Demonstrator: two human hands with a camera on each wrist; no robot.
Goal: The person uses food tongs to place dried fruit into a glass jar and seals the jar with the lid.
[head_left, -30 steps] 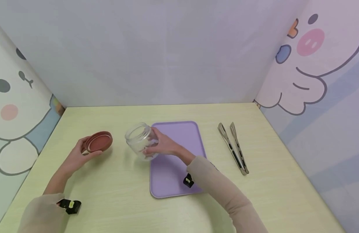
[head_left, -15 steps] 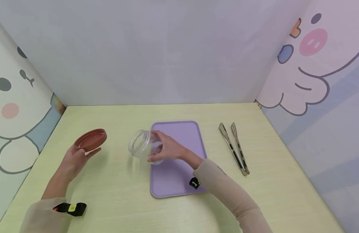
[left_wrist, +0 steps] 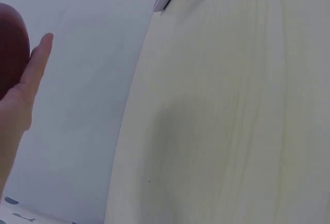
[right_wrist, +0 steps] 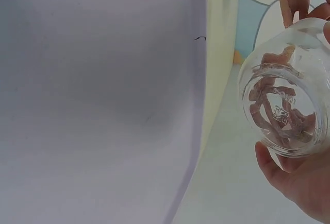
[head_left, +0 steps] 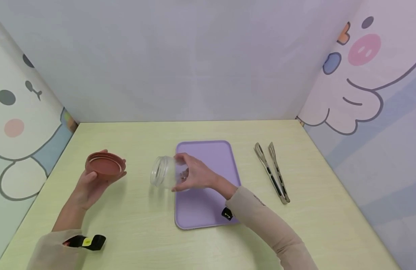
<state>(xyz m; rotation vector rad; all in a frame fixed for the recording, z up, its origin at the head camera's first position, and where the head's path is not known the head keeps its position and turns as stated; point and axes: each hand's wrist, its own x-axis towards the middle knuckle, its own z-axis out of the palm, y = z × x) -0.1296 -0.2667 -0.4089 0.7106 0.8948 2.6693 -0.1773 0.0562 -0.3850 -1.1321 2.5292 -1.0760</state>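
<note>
My left hand (head_left: 93,186) holds a reddish-brown round lid (head_left: 105,167) above the left of the table, its ridged inner side facing up toward the head camera. The thumb is at the near edge and fingertips show at the far and right edges. My right hand (head_left: 198,174) grips a clear jar (head_left: 164,172) round its base end. The jar lies tilted on its side, its mouth pointing left toward the lid. In the right wrist view the jar's round base (right_wrist: 281,113) faces the camera, and brownish shapes show through it.
A purple tray (head_left: 208,208) lies under my right hand and wrist. Metal tongs (head_left: 272,172) with black grips lie spread on the table (head_left: 137,217) to the tray's right. A grey wall stands behind, with cartoon-printed panels at both sides.
The jar has tipped from a slant to nearly horizontal and shifted slightly right and nearer. My left hand has turned the lid, moved it slightly left and now supports it from beneath.
</note>
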